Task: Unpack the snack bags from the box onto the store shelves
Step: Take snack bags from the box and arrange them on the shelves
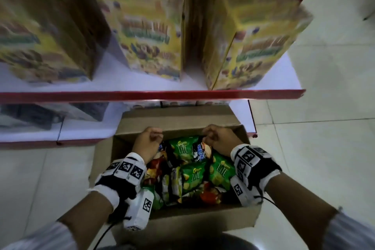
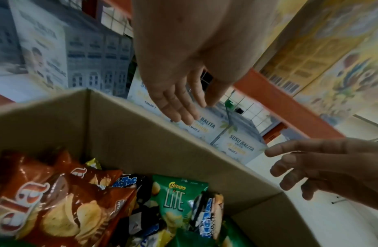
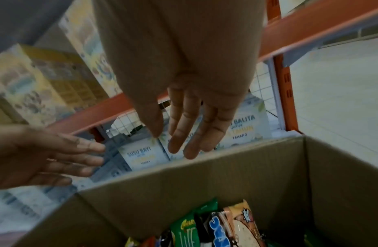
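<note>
Although the head view suggests curled knuckles, both hands hover over the far end of the cardboard box [image 1: 142,227], which sits on the floor before the red-edged shelves [image 1: 150,95]; the left hand [image 1: 149,142] and right hand [image 1: 220,140] hold nothing I can make out. Snack bags [image 1: 192,174], green, red and blue, lie jumbled inside. They look light, puffy and crinkly, probably slippery and easily crushed, so pinching a sealed top edge seems best.

From the left wrist, fingers [image 2: 177,107] stretch straight and free above the box wall; a green Lite bag [image 2: 177,198] stands upright beside a red chip bag [image 2: 63,205].

From the right wrist, fingers [image 3: 190,133] likewise extend, gripping nothing.
</note>
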The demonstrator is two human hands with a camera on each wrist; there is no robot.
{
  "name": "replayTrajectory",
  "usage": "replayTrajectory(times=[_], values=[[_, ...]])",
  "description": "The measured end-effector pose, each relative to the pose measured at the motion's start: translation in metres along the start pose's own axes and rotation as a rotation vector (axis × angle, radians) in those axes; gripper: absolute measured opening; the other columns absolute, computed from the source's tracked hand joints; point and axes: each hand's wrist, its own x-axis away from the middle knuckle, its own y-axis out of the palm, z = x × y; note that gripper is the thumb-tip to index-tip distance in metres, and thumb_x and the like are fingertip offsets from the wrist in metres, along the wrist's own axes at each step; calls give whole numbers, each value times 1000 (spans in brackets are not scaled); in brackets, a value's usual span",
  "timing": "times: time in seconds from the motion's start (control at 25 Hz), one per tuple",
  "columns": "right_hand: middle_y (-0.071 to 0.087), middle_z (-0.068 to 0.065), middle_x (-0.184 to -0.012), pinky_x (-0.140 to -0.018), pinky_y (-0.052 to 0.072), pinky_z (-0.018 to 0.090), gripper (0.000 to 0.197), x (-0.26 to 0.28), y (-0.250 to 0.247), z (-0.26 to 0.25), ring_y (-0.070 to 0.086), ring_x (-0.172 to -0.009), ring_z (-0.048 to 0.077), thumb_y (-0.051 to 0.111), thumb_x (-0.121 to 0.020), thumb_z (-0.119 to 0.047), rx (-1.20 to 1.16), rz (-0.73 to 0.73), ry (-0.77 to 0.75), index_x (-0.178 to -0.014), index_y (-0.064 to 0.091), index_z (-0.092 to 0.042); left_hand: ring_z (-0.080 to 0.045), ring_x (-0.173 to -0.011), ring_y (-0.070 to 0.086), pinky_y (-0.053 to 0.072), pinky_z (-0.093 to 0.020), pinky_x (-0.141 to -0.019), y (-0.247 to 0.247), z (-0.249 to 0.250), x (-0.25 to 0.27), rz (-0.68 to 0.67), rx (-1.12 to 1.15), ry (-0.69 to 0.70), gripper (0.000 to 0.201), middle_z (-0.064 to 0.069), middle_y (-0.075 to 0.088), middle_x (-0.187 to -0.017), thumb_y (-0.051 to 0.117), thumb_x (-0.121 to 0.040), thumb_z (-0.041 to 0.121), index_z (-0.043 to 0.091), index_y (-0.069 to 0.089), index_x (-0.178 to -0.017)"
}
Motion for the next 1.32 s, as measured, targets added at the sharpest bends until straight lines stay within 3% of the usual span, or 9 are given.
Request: replayTrajectory(times=[0.12,0.32,0.52,0.64,0.68,0.84,1.08,1.2,1.32], values=[[69,11,-106,-81,51,29,32,-38,35,33,60,-85,17,64,-85,-4,68,-243,-19,-117,60,-11,-20,-81,53,45,-8,-72,20,-40,-27,16,41,72,25,-16,60,-89,44,-90,-15,-17,55,-112],[61,-6,-122,-87,44,20,64,-81,83,73,58,-105,11,81,-73,-24,385,-661,-81,-131,53,-24,-21,-85,57,48,-34,-85,39,-82,-68,4,84,245,28,-3,61,-82,50,-89,-10,14,57,-78],[57,-27,-74,-58,37,4,33,-90,102,79,53,-66,-8,85,-63,-36,553,-473,-118,-92,70,-31,-7,-69,58,45,-5,-53,37,-87,-76,-39,35,352,22,0,62,-80,59,-89,2,20,56,-78],[56,-16,-51,-48,34,8,23,-68,82,58,46,-46,-4,85,-65,-32,460,-393,-172,-61,64,-22,-11,-81,62,48,-18,-72,29,-76,-57,-103,-35,348,6,-4,65,-97,60,-91,23,18,59,-89],[58,-17,-51,-49,34,7,22,-57,70,45,47,-45,-5,84,-66,-33,433,-344,-187,-59,66,-23,-13,-89,64,49,-25,-82,26,-73,-47,-168,-65,357,25,-5,66,-104,59,-88,39,16,59,-98],[67,-7,-62,-64,40,15,21,-17,17,-9,55,-56,-4,78,-64,-43,381,-189,-338,-70,73,-23,6,-99,62,48,-14,-87,25,-68,-14,-411,-152,505,98,11,64,-116,51,-48,87,23,51,-121],[72,0,-79,-56,54,23,38,13,-4,-29,69,-65,15,80,-61,-43,-63,-55,-530,-89,72,-19,-11,-96,69,54,-24,-85,20,-63,9,-375,282,665,33,5,73,-99,56,-78,52,27,68,-96],[73,10,-96,-71,59,35,63,6,8,-16,71,-81,23,81,-59,-35,-193,-95,-510,-114,62,-9,-12,-98,68,52,-26,-86,8,-67,10,-132,313,705,39,6,73,-102,49,-76,58,30,65,-97],[73,12,-94,-71,60,32,38,-7,33,-22,71,-79,21,74,-72,-18,-288,-123,-530,-106,63,-4,-16,-101,67,53,-32,-88,-5,-76,7,8,274,706,45,9,73,-101,42,-79,58,25,62,-103]])
